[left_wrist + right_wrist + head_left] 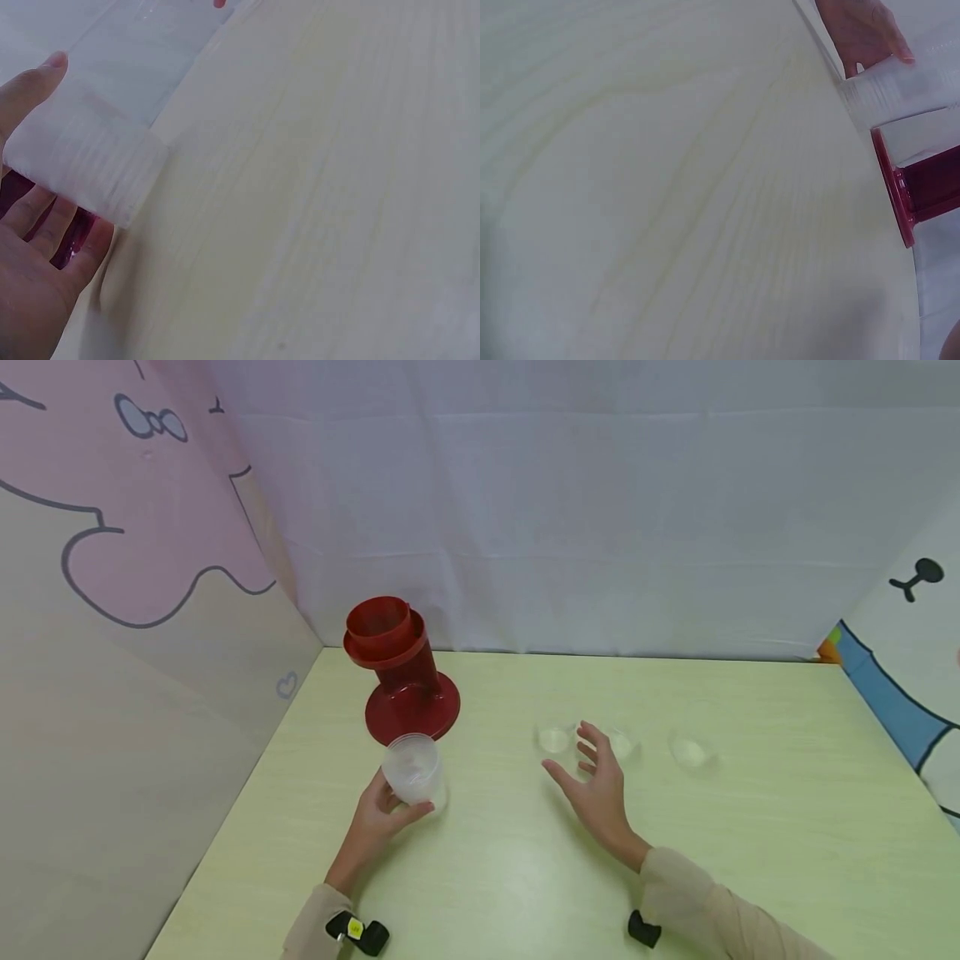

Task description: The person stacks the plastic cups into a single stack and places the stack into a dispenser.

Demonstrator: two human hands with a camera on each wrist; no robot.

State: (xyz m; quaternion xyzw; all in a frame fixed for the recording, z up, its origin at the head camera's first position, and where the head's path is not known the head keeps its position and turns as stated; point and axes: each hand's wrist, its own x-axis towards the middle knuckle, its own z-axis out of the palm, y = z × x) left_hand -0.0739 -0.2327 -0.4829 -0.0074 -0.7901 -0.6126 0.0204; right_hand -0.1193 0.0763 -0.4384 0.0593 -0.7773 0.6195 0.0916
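Note:
My left hand [375, 822] grips a stack of clear plastic cups [412, 768], thumb on one side and fingers round the other. Ribbed, closely nested rims of the stack [90, 154] show in the left wrist view. Whether its base touches the table cannot be told. Further right, my right hand [602, 797] hovers over the table with its fingers spread and nothing in them. Just beyond its fingers are two clear cups, one to the left [553, 740] and one partly behind the hand [621, 744]. A third clear cup [690, 752] stands to their right.
A dark red cup holder [405, 681] with a round base and open top stands beyond the left hand, close to the stack. The pale wooden table [510, 893] meets a white cloth wall [562, 527] at the back and printed cloth [172, 693] on the left.

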